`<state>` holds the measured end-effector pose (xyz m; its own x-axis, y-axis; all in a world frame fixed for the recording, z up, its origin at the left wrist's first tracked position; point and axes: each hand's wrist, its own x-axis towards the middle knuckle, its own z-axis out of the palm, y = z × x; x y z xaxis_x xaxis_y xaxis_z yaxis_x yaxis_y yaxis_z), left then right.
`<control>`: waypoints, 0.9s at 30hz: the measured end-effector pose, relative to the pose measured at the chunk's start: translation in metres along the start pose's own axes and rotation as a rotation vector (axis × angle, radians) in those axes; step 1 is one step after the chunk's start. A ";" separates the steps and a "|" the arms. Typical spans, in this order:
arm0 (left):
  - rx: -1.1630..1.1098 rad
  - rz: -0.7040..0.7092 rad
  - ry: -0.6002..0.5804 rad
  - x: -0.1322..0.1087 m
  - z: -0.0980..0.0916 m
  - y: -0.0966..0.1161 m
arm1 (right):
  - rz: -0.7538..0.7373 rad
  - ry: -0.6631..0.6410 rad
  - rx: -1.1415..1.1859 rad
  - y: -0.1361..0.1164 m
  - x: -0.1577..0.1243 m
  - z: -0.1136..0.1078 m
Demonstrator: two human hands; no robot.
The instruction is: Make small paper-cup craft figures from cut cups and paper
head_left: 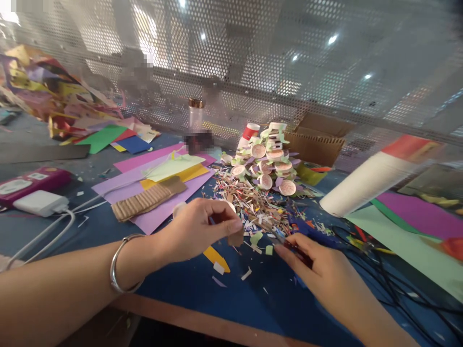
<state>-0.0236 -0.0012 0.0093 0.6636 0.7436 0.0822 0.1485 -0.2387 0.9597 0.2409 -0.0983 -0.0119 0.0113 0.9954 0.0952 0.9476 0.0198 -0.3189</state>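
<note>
My left hand is closed in a pinch on a small brown cardboard piece. My fingers hide part of the piece, and a white round piece shows just behind them. To the right, my right hand is wrapped round what look like dark-handled scissors, their metal end pointing toward the scraps. The handles are mostly covered by my fingers. Paper and cardboard scraps spread beyond both hands. Below them lie a yellow paper strip and a small green square.
Behind the scraps rises a heap of white round pieces. Corrugated cardboard rests on coloured sheets at left, near a white charger. A white roll and black cables lie at right. A perforated panel stands behind.
</note>
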 end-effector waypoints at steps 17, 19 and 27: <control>0.478 0.023 -0.102 0.003 0.003 -0.003 | -0.283 0.333 -0.632 -0.001 -0.026 0.012; 0.572 0.105 -0.059 0.003 -0.002 -0.002 | -0.277 0.342 -0.638 -0.002 -0.026 0.012; 0.674 0.250 0.154 0.002 -0.031 0.006 | -0.277 0.381 -0.686 -0.020 -0.032 0.016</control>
<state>-0.0440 0.0179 0.0232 0.6336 0.6842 0.3611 0.4579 -0.7079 0.5378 0.2166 -0.1286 -0.0239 -0.2601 0.8606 0.4379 0.9150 0.0748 0.3966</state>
